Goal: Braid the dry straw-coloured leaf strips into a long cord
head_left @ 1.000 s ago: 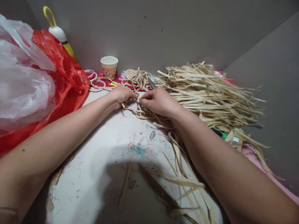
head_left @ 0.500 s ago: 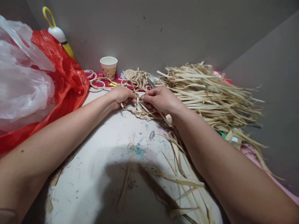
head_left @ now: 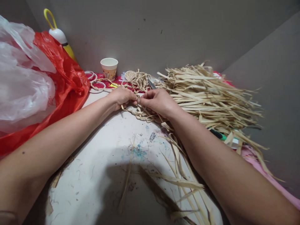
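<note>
A braided straw cord (head_left: 142, 116) hangs in a curve beneath both hands, near the back of the white board. My left hand (head_left: 123, 97) is closed, with thumb and fingers pinching the cord. Fingertip to fingertip with it, my right hand (head_left: 156, 101) pinches the same braid, its thumb and forefinger pressed together. The exact spot where the strands cross is hidden by the fingers. Behind the hands lie a coil of finished braid (head_left: 140, 79) and a grey pointed blade (head_left: 151, 83).
A large bundle of dry straw strips (head_left: 211, 97) lies at the right. Loose strips (head_left: 180, 179) cover the right of the white board (head_left: 93, 184). A paper cup (head_left: 109, 69), white rings (head_left: 97, 87), a red plastic bag (head_left: 67, 81) and a yellow-and-white bottle (head_left: 57, 35) stand or lie at the back left.
My right hand has moved slightly left, its fingertips now meeting the left hand's. The left hand has stayed in place on the braid.
</note>
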Available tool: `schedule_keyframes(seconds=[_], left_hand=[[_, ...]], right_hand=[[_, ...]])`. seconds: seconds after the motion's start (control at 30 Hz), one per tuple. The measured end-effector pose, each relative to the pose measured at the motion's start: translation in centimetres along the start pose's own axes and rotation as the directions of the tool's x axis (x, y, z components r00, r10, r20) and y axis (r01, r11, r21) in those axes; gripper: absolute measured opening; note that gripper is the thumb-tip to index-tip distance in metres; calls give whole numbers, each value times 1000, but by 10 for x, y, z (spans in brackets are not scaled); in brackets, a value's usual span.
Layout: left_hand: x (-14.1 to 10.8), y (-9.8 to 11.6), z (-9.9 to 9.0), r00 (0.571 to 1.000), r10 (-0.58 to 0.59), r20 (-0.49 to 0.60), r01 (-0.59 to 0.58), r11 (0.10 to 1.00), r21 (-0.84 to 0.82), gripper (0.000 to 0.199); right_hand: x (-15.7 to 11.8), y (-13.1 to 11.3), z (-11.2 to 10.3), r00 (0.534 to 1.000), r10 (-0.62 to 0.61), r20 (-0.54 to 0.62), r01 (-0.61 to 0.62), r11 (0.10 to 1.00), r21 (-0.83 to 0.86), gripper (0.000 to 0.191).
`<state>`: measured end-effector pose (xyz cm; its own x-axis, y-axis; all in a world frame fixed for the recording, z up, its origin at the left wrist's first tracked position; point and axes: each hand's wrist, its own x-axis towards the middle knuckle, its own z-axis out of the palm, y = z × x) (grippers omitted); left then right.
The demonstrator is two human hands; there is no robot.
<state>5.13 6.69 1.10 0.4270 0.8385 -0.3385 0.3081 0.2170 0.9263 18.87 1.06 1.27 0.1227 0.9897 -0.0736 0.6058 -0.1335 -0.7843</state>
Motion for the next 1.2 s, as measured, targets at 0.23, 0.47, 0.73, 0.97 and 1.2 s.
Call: schedule_keyframes(seconds=[0.23, 0.47, 0.73, 0.97, 1.2], left_hand=[[0, -1, 2, 1000, 10, -28, -9, 999, 53, 20], [-1, -1, 3, 999, 13, -33, -12, 1000, 19, 23], [1, -5, 4, 998, 41, -45, -40, 999, 11, 23], [-2, -2, 3, 998, 34, -49, -35, 999, -24, 25], [-7, 3, 2, 999, -15, -32, 12, 996, -85, 35]], right_hand=[[2, 4, 3, 989, -142, -28, 129, 950, -284, 17], [1, 1, -3, 983, -175, -56, 141, 915, -378, 19], [-3, -4, -4, 994, 79, 80, -82, 996, 27, 15], [-7, -10, 14, 998, 60, -11, -60, 997, 49, 19], [-14, -8, 21, 955, -281, -97, 154, 746, -648, 29]])
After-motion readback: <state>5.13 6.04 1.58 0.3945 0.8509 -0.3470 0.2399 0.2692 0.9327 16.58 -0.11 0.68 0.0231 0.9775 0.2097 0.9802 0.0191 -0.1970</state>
